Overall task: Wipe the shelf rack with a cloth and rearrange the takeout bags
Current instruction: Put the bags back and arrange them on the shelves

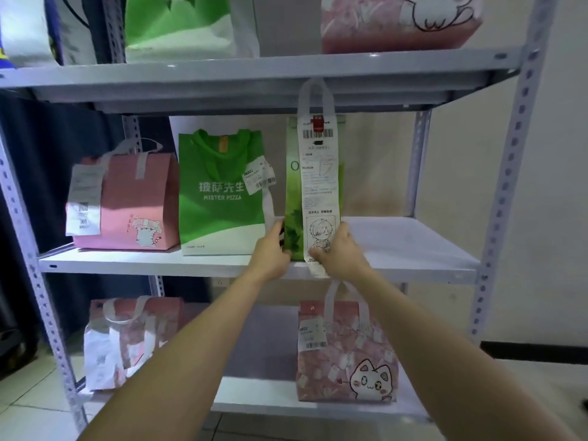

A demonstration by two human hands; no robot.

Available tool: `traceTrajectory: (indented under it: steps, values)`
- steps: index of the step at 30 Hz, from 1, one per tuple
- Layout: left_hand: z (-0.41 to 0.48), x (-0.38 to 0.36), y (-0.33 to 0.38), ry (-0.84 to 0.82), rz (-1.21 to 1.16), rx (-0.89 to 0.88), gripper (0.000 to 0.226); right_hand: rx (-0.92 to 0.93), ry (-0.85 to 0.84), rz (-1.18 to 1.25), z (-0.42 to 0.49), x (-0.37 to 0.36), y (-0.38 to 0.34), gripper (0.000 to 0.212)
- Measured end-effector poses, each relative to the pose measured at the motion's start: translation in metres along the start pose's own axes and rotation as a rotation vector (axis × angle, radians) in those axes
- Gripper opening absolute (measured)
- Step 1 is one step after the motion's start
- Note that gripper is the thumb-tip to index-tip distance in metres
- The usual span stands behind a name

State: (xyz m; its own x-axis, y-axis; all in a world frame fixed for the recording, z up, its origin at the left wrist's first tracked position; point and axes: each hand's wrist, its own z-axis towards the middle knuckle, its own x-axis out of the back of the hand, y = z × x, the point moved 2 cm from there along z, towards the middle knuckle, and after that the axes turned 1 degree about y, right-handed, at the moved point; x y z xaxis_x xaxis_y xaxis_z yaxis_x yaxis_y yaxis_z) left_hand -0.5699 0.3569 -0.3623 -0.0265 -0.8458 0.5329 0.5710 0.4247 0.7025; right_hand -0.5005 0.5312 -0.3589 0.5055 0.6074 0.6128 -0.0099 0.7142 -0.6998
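A tall narrow green leaf-print takeout bag [294, 198] stands on the middle shelf [413, 249] of the white metal rack, with a long receipt [319, 186] hanging down its front. My left hand [270, 253] grips its lower left side and my right hand [340, 249] grips its lower right side over the receipt. Left of it stand a green Mister Pizza bag [219, 211] and a pink bag [133, 202]. No cloth is in view.
The top shelf [254, 74] carries a green bag [178, 23] and a pink cat bag [397, 20]. The bottom shelf holds a pink bag [127, 338] at left and a pink cat bag [346, 354] at right. The right part of the middle shelf is bare. A wall lies to the right.
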Motion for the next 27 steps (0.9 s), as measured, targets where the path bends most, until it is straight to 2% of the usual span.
traceTrajectory:
  steps: [4, 6, 8, 9, 10, 12, 14, 16, 19, 21, 23, 25, 27]
  values:
    - [-0.001, 0.009, -0.007, -0.007, 0.113, -0.027, 0.067, -0.048, 0.036, -0.024, 0.006, -0.009, 0.007, 0.06]
    - [-0.007, 0.021, -0.015, 0.011, 0.148, -0.04, 0.058, -0.063, 0.072, 0.016, 0.004, -0.01, 0.008, 0.071]
    - [-0.015, 0.037, -0.027, 0.06, 0.159, -0.064, 0.049, -0.079, 0.255, 0.104, -0.008, -0.005, 0.005, 0.09]
    - [-0.019, 0.047, -0.033, 0.105, 0.172, -0.082, 0.046, -0.031, 0.389, 0.115, -0.018, -0.003, -0.001, 0.091]
    - [-0.022, 0.058, -0.04, 0.16, 0.182, -0.096, 0.043, 0.072, 0.514, 0.106, -0.03, -0.003, -0.01, 0.082]
    - [-0.026, 0.082, -0.054, 0.291, 0.196, -0.106, 0.037, 0.367, 0.625, 0.102, -0.055, -0.013, -0.036, 0.055]
    - [-0.026, 0.105, -0.065, 0.398, 0.243, -0.093, 0.032, 0.603, 0.519, 0.099, -0.071, -0.036, -0.064, 0.036]
    - [-0.023, 0.123, -0.073, 0.458, 0.307, -0.057, 0.033, 0.671, 0.324, 0.044, -0.066, -0.062, -0.087, 0.039]
    - [-0.014, 0.142, -0.079, 0.49, 0.293, 0.02, 0.043, 0.537, 0.196, 0.005, -0.033, -0.093, -0.111, 0.069]
    - [-0.004, 0.15, -0.08, 0.441, 0.208, 0.05, 0.047, 0.405, 0.196, -0.035, -0.006, -0.102, -0.124, 0.09]
    - [0.006, 0.156, -0.083, 0.365, 0.123, 0.062, 0.046, 0.268, 0.195, -0.038, 0.017, -0.107, -0.13, 0.101]
    - [0.007, 0.159, -0.087, 0.345, 0.059, 0.077, 0.046, 0.134, 0.165, 0.049, 0.028, -0.112, -0.129, 0.095]
    - [0.0, 0.163, -0.091, 0.387, -0.013, 0.088, 0.051, 0.136, 0.172, 0.02, 0.027, -0.117, -0.123, 0.076]
